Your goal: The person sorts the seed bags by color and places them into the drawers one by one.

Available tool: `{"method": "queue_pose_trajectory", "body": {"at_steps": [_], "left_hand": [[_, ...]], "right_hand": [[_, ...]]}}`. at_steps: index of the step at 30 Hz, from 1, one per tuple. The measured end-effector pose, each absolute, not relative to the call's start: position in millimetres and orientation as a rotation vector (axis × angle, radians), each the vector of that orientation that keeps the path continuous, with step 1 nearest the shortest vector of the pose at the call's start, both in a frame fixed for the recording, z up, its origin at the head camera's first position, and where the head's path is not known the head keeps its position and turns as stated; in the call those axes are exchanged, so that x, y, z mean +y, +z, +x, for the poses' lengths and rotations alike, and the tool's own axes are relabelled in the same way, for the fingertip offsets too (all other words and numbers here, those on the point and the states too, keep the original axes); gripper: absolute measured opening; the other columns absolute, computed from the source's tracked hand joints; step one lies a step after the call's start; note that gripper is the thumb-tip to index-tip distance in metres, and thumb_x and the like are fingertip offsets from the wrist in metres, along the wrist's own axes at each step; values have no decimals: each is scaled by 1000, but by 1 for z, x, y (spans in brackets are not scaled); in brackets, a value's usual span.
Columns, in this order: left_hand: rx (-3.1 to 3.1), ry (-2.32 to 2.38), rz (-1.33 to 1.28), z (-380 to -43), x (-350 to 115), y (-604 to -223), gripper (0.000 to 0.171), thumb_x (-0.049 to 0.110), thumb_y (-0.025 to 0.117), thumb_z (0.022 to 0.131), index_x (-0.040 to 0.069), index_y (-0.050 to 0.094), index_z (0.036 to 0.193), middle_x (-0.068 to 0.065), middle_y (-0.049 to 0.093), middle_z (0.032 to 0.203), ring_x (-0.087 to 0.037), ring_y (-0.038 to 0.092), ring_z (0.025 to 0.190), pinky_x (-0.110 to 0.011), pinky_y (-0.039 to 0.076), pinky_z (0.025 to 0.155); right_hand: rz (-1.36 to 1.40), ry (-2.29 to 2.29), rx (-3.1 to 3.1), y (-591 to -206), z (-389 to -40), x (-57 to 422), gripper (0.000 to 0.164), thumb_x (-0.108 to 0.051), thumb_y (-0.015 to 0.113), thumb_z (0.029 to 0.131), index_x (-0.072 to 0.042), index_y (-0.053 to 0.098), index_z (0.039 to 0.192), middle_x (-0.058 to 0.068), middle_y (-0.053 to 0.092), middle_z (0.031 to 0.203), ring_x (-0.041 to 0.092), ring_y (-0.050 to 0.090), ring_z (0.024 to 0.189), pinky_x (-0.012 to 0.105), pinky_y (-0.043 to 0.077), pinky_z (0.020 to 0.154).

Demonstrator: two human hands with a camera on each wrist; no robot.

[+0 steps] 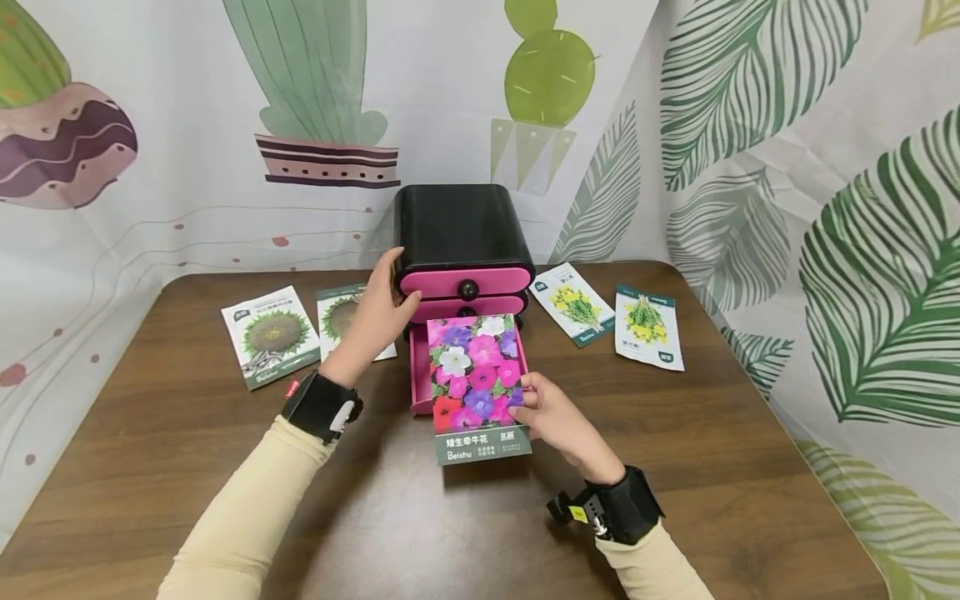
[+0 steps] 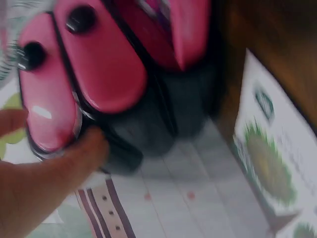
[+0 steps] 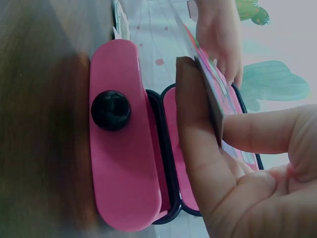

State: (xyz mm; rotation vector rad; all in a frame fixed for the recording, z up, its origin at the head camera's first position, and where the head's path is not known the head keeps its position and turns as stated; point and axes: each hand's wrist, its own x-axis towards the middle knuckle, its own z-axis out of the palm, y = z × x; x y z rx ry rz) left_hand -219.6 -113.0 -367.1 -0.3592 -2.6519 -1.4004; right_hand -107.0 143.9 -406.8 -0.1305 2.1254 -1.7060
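A small black chest (image 1: 463, 223) with pink drawers stands at the back of the table. Its bottom drawer (image 1: 422, 379) is pulled out; the two drawers above it are closed. My left hand (image 1: 373, 321) rests at the chest's upper left corner, thumb at the pink top drawer front (image 2: 52, 114) and fingers along the black side. Between thumb and fingers, my right hand (image 1: 558, 421) pinches the right edge of a seed packet (image 1: 480, 375) printed with pink, purple, white and red flowers. The packet is held above the pulled-out drawer and covers most of its inside.
Left of the chest lie two seed packets with green-fringed round heads, one white (image 1: 273, 333) and one (image 1: 333, 321) partly behind my left hand. Two yellow-flower packets, one tilted (image 1: 573, 304) and one nearly straight (image 1: 648, 327), lie to the right. A printed cloth (image 1: 450, 83) hangs behind the table.
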Motion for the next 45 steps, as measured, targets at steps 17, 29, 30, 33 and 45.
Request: {"method": "queue_pose_trajectory", "body": {"at_steps": [17, 29, 30, 33, 45], "left_hand": [[-2554, -2014, -208, -132, -88, -394, 48, 3, 46, 92, 3, 35, 139, -24, 58, 124, -33, 60, 108, -37, 52, 91], [-2678, -2061, -345, -118, -84, -405, 61, 0, 59, 87, 7, 37, 144, -14, 62, 88, -7, 55, 61, -25, 54, 57], [-2694, -2069, -325, -118, -84, -406, 59, 0, 60, 87, 4, 39, 143, -14, 62, 87, -7, 57, 61, -29, 56, 59], [-2744, -2100, -270, -123, -85, -409, 56, 2, 60, 88, -1, 41, 141, -14, 62, 90, -9, 61, 62, -35, 59, 63], [-2845, -2042, -115, -153, -92, -418, 49, 7, 59, 89, -1, 48, 136, -31, 51, 131, -16, 68, 81, -30, 58, 70]], "right_hand": [[25, -1799, 2136, -405, -107, 151, 27, -2, 52, 93, 5, 39, 116, 11, 65, 95, 6, 56, 67, 22, 46, 59], [91, -1813, 2109, -412, -113, 143, 38, -2, 55, 91, 7, 42, 126, 5, 59, 93, 7, 47, 63, 19, 36, 53], [97, -1815, 2106, -413, -114, 144, 41, -2, 55, 90, 6, 42, 128, 5, 58, 94, 7, 46, 64, 19, 35, 53], [117, -1821, 2113, -417, -116, 145, 46, -2, 56, 89, 6, 41, 133, 6, 57, 95, 6, 45, 62, 18, 33, 51], [187, -1757, 2238, -419, -129, 138, 32, -7, 60, 89, -1, 61, 121, 10, 58, 97, 12, 51, 74, 24, 44, 64]]}}
